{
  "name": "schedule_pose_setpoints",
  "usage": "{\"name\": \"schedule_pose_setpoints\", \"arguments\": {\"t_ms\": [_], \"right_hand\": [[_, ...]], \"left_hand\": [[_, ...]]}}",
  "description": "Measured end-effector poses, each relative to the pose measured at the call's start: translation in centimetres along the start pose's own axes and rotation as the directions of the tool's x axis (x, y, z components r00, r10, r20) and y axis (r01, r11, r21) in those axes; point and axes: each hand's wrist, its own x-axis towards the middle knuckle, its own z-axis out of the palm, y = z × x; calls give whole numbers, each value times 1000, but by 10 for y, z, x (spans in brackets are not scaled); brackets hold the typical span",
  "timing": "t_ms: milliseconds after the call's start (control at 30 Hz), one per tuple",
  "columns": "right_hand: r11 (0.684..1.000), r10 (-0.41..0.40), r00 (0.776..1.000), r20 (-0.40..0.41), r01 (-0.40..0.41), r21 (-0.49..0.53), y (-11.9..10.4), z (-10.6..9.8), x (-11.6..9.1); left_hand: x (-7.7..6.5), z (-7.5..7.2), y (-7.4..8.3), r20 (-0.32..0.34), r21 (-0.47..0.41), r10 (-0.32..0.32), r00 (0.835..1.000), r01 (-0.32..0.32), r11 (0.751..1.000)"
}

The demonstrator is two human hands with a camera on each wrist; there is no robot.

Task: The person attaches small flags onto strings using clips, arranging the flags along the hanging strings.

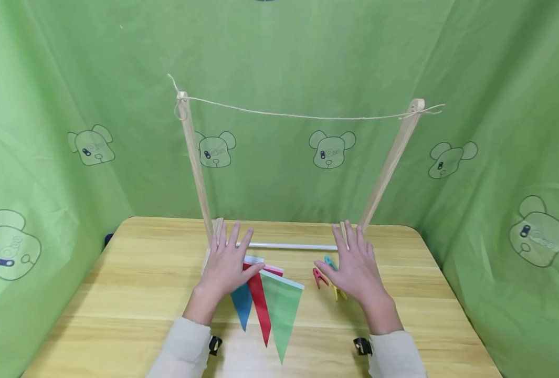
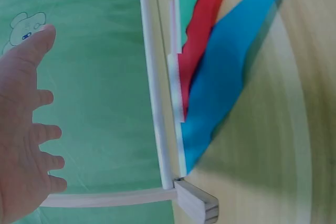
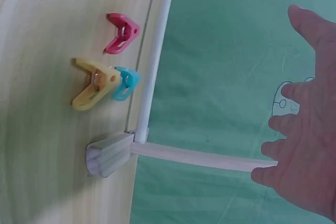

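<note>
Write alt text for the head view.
A person's left hand and right hand spread above a wooden table, the left near blue, red and green pennants, the right near three small clips. Beyond them, a string hangs between two wooden posts against a green curtain.

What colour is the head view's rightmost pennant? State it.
The rightmost pennant is green; the head view shows it best.

A pale wood-grained table spans the lower part of the head view. Just below the picture's centre lie three overlapping pennants: blue, red and green, tips toward the bottom edge. Right of them lie red, yellow and blue clothespins. A wooden stand rests on the table's far side, higher up.
</note>
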Motion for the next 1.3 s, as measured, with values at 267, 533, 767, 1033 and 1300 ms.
{"name": "schedule_pose_setpoints", "arguments": {"t_ms": [267,533,767,1033,1300], "right_hand": [[999,-24,999,38,23,38,11,6,1],[997,-26,998,61,22,75,21,15,0],[992,-33,999,36,28,119,26,22,-4],[986,-8,999,36,2,166,36,29,-11],[982,3,996,88,-20,185,43,30,-15]], "left_hand": [[1,9,-3,34,-57,13,999,-11,998],[1,21,1,22,-99,83,996,-81,992],[0,31,-2,27,-117,101,995,-97,988],[-2,37,-3,9,-208,133,991,-128,970],[-1,44,-3,65,-311,114,991,-88,946]]}}
